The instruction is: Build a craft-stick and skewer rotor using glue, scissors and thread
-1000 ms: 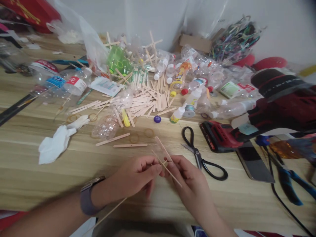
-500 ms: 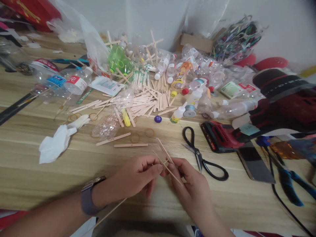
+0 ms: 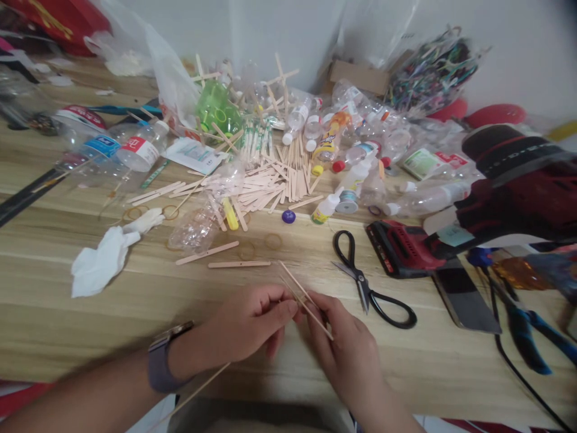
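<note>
Left hand (image 3: 259, 319) and right hand (image 3: 348, 340) nearly meet, both curled inward, pinching thin wooden sticks (image 3: 293, 278).

one left hand (image 3: 252, 320) and one right hand (image 3: 350, 349) at lower centre, at least two held sticks (image 3: 322, 326), two loose sticks (image 3: 238, 264) just above the left hand, one pair of scissors (image 3: 361, 281), one drill (image 3: 500, 201) at right, one phone (image 3: 466, 300), one watch (image 3: 160, 364)

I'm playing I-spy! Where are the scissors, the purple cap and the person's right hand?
Scissors (image 3: 360, 279): head view, on the pivot.
Purple cap (image 3: 288, 216): head view, middle of its visible face.
Right hand (image 3: 350, 346): head view, on its back.
</note>
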`<state>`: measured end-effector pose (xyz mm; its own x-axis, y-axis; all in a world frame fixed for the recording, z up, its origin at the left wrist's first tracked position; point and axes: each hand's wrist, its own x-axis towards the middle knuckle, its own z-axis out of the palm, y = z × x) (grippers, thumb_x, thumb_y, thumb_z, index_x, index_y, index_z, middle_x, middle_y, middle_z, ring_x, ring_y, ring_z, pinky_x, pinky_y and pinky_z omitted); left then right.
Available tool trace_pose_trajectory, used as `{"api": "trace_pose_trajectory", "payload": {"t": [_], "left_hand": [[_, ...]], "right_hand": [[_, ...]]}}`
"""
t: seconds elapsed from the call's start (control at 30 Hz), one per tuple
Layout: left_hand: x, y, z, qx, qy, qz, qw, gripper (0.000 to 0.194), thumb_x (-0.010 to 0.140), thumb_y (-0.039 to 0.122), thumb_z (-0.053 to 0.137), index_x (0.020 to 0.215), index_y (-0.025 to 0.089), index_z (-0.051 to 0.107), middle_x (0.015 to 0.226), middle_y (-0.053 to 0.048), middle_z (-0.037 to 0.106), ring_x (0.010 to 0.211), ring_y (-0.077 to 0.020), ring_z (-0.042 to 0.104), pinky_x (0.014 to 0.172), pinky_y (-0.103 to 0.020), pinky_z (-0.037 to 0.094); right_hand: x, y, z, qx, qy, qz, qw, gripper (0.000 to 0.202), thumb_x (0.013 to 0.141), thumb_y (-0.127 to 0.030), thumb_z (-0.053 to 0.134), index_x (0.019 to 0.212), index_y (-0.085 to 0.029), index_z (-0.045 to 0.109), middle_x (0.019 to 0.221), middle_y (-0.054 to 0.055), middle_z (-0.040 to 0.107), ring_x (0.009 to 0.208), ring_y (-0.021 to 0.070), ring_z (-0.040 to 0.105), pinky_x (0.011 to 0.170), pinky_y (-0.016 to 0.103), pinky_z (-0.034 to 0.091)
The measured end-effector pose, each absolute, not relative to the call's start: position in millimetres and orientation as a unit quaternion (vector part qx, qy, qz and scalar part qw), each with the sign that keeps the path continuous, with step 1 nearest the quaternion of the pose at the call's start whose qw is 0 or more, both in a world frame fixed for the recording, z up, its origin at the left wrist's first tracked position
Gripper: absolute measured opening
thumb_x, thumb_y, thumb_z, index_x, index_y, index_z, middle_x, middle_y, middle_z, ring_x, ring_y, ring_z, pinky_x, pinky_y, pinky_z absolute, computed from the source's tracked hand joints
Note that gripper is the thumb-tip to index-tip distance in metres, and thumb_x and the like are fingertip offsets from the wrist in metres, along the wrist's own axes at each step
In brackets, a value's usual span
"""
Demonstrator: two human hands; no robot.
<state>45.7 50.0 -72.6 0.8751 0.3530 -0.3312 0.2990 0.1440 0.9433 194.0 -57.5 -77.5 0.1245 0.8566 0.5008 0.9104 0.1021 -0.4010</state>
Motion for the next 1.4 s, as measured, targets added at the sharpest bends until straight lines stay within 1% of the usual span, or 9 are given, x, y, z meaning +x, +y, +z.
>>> {"api": "trace_pose_trajectory", "payload": {"t": [0.2, 0.33, 0.57, 0.73, 0.87, 0.93, 1.03, 1.17, 1.4], "left_hand": [[44, 48, -65, 0.683, 0.247, 0.029, 0.687, 0.034, 0.097, 0.043, 0.036, 0.081, 0.018, 0.054, 0.045, 0.01, 0.04, 0.038, -0.0071, 0.032, 0.042, -0.021, 0.025], [46, 49, -59, 0.707, 0.219, 0.074, 0.668, 0.032, 0.097, 0.036, 0.037, 0.077, 0.018, 0.055, 0.047, 0.009, 0.037, 0.045, -0.0088, 0.036, 0.05, -0.022, 0.03], [45, 50, -65, 0.732, 0.194, 0.095, 0.646, 0.033, 0.098, 0.034, 0.041, 0.078, 0.016, 0.06, 0.07, 0.003, 0.054, 0.066, -0.0112, 0.046, 0.061, -0.022, 0.035], [44, 50, -65, 0.735, 0.192, 0.077, 0.646, 0.035, 0.098, 0.038, 0.041, 0.08, 0.015, 0.062, 0.075, 0.0, 0.06, 0.071, -0.0134, 0.052, 0.064, -0.024, 0.038], [44, 53, -66, 0.734, 0.193, 0.07, 0.647, 0.035, 0.098, 0.041, 0.043, 0.084, 0.016, 0.064, 0.078, 0.0, 0.062, 0.074, -0.014, 0.053, 0.065, -0.023, 0.039], [44, 54, -65, 0.726, 0.198, 0.062, 0.656, 0.038, 0.098, 0.044, 0.042, 0.085, 0.016, 0.063, 0.07, 0.002, 0.057, 0.065, -0.0117, 0.049, 0.06, -0.022, 0.037], [41, 54, -60, 0.692, 0.2, 0.033, 0.693, 0.042, 0.098, 0.051, 0.038, 0.088, 0.017, 0.061, 0.058, 0.006, 0.047, 0.051, -0.009, 0.04, 0.051, -0.021, 0.032], [34, 45, -39, 0.684, 0.245, 0.019, 0.687, 0.042, 0.098, 0.05, 0.038, 0.083, 0.018, 0.06, 0.069, 0.002, 0.06, 0.064, -0.0115, 0.053, 0.064, -0.023, 0.041], [29, 22, -13, 0.653, 0.337, 0.019, 0.679, 0.036, 0.096, 0.049, 0.041, 0.087, 0.02, 0.06, 0.063, 0.004, 0.054, 0.057, -0.011, 0.046, 0.052, -0.021, 0.035]], "right_hand": [[190, -59, -82, -0.649, -0.677, -0.086, 0.337, 0.016, 0.101, -0.019, 0.038, 0.102, -0.018, 0.054, 0.079, 0.005, 0.073, 0.065, 0.0153, 0.071, 0.06, 0.022, 0.056], [188, -60, -83, -0.642, -0.681, -0.108, 0.335, 0.016, 0.1, -0.017, 0.039, 0.105, -0.017, 0.054, 0.078, 0.006, 0.073, 0.065, 0.0152, 0.071, 0.061, 0.022, 0.056], [181, -65, -85, -0.654, -0.679, -0.14, 0.302, 0.02, 0.102, -0.017, 0.034, 0.103, -0.014, 0.054, 0.073, 0.004, 0.072, 0.058, 0.0139, 0.068, 0.058, 0.022, 0.054], [178, -69, -85, -0.647, -0.693, -0.149, 0.282, 0.023, 0.102, -0.015, 0.032, 0.104, -0.013, 0.055, 0.069, 0.003, 0.07, 0.055, 0.0138, 0.066, 0.056, 0.024, 0.052], [182, -66, -79, -0.631, -0.705, -0.161, 0.281, 0.021, 0.1, -0.01, 0.034, 0.104, -0.013, 0.055, 0.069, 0.003, 0.07, 0.056, 0.0143, 0.066, 0.056, 0.024, 0.052], [185, -63, -74, -0.608, -0.721, -0.155, 0.294, 0.021, 0.099, -0.009, 0.035, 0.105, -0.013, 0.055, 0.069, 0.003, 0.07, 0.056, 0.0152, 0.066, 0.057, 0.025, 0.053], [188, -61, -62, -0.597, -0.725, -0.111, 0.326, 0.017, 0.099, -0.012, 0.039, 0.106, -0.015, 0.054, 0.071, 0.002, 0.07, 0.058, 0.0145, 0.066, 0.059, 0.024, 0.054], [187, -67, -46, -0.617, -0.691, -0.008, 0.376, 0.012, 0.099, -0.019, 0.044, 0.104, -0.019, 0.055, 0.075, -0.001, 0.07, 0.064, 0.0114, 0.067, 0.064, 0.02, 0.053], [185, -78, -34, -0.621, -0.61, 0.222, 0.44, 0.012, 0.092, -0.018, 0.053, 0.095, -0.022, 0.064, 0.066, -0.004, 0.065, 0.052, 0.0092, 0.059, 0.049, 0.017, 0.048]]}}
